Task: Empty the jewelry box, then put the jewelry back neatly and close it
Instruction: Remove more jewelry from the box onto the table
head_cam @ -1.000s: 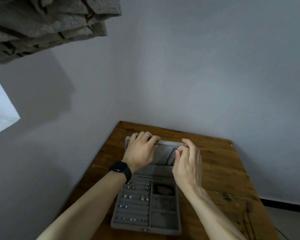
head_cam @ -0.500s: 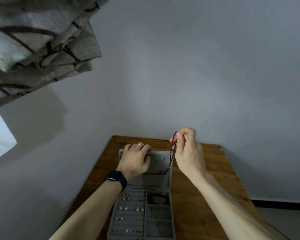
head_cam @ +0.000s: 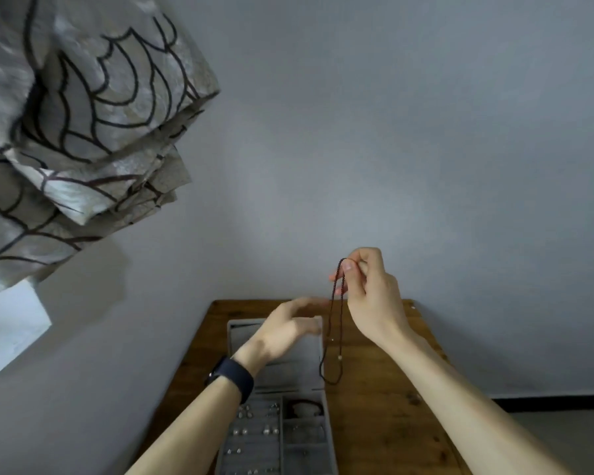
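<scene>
I'm pinching the black cord necklace (head_cam: 331, 323) in my right hand (head_cam: 371, 296) so it dangles free over the open jewelry box (head_cam: 329, 423) without snagging, while my left hand (head_cam: 285, 327) floats loose and empty above the lid (head_cam: 233, 332), probably to steady it.

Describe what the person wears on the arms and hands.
The left arm and right arm are bare; no sleeves show. The left wrist carries a dark watch with a wide dark strap. The right hand wears nothing. The left hand is blurred, so a ring cannot be told.
</scene>
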`<state>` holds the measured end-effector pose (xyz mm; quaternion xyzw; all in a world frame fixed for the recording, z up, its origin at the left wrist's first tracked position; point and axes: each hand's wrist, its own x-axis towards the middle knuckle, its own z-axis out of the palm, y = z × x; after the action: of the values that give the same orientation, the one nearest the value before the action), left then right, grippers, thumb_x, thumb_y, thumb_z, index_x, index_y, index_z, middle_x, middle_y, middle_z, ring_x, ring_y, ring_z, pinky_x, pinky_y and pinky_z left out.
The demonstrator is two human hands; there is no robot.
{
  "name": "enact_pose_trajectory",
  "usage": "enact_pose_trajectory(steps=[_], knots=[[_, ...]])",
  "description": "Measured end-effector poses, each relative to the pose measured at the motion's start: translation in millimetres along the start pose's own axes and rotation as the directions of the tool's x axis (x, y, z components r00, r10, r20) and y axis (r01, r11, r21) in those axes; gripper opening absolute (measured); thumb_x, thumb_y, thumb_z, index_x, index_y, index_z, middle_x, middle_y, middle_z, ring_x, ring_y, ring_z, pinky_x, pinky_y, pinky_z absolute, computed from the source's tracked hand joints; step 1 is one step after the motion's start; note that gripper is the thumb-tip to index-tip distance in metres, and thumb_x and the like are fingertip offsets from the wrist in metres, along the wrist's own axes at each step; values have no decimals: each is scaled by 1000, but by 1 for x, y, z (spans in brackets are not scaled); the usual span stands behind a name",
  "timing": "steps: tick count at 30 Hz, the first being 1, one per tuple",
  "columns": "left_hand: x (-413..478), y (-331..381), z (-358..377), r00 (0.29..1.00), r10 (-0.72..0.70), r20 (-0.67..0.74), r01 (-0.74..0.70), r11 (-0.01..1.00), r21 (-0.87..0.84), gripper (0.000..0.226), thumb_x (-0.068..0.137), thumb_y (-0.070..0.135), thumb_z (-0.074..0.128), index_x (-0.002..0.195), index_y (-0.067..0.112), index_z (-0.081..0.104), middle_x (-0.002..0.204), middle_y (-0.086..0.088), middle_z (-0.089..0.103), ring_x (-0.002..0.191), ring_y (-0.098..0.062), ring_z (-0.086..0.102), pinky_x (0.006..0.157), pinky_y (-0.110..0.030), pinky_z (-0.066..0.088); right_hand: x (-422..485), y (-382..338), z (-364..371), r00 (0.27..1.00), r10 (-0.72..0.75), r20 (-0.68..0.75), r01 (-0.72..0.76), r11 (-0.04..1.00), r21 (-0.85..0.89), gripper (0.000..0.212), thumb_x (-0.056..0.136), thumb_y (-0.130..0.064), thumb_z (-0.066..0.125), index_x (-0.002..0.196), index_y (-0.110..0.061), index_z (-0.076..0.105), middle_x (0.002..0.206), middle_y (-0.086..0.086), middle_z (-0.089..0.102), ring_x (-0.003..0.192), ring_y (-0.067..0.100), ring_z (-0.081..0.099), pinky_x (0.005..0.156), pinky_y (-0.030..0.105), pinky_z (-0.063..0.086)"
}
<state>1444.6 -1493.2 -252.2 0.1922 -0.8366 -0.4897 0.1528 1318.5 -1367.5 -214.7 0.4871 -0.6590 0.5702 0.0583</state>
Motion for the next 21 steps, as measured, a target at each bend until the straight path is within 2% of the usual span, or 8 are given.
enact_pose_trajectory(steps=[2, 5, 7, 10, 13, 17, 21], knots=[[-13, 12, 17, 991, -21, 132, 24, 1000, -19, 45, 78, 36, 71, 123, 27, 66, 118, 10, 69, 111, -6, 63, 99, -30, 48, -13, -8, -10, 1000, 30, 0, -30, 999, 37, 11, 106, -24, 41, 97, -30, 42, 84, -6, 72, 71, 10, 68, 72, 28, 56], [-34, 14, 43, 992, -11, 129, 7, 1000, 29, 23, 91, 34, 71, 103, 14, 72, 99, 4, 74, 96, -9, 68, 97, -32, 50, -38, -12, -28, 998, 70, 1, -70, 996, 47, 8, 106, -21, 41, 100, -23, 44, 86, -7, 73, 67, 10, 67, 66, 18, 51], [-49, 6, 56, 991, -9, 136, 19, 997, -70, 27, 96, 33, 66, 98, 6, 70, 95, -2, 74, 94, -17, 69, 96, -34, 50, -57, -6, -41, 989, 142, -34, -139, 987, 76, 7, 107, -19, 41, 103, -15, 44, 89, -5, 73, 64, 12, 67, 62, 22, 53], [-73, -15, 70, 971, -66, 228, 140, 936, -324, 20, 97, 27, 65, 98, 7, 64, 88, -9, 69, 86, -26, 67, 90, -37, 54, -92, 13, -62, 945, 308, -113, -292, 946, 143, 10, 107, -16, 39, 99, -18, 44, 90, -1, 73, 63, 14, 68, 58, 21, 50], [-92, -34, 87, 938, -159, 308, 304, 805, -510, 9, 97, 17, 64, 99, 8, 64, 87, -7, 64, 81, -23, 64, 79, -36, 55, -137, 32, -79, 848, 509, -149, -471, 852, 230, 9, 108, -13, 38, 102, -14, 45, 92, 4, 72, 66, 12, 70, 62, 21, 53], [-104, -48, 105, 901, -281, 331, 412, 794, -447, 19, 92, 21, 71, 102, 6, 67, 87, -5, 69, 77, -18, 64, 81, -37, 53, -202, 50, -97, 711, 674, -199, -610, 732, 303, 7, 107, -12, 40, 106, -10, 46, 92, 8, 71, 75, 15, 73, 72, 29, 57], [-110, -53, 117, 896, -300, 327, 428, 776, -463, 24, 90, 24, 73, 105, 4, 70, 90, -5, 72, 79, -16, 65, 87, -35, 52, -249, 56, -113, 544, 818, -185, -623, 542, 564, 11, 106, -8, 44, 101, -15, 50, 91, 9, 69, 78, 17, 72, 74, 30, 53]])
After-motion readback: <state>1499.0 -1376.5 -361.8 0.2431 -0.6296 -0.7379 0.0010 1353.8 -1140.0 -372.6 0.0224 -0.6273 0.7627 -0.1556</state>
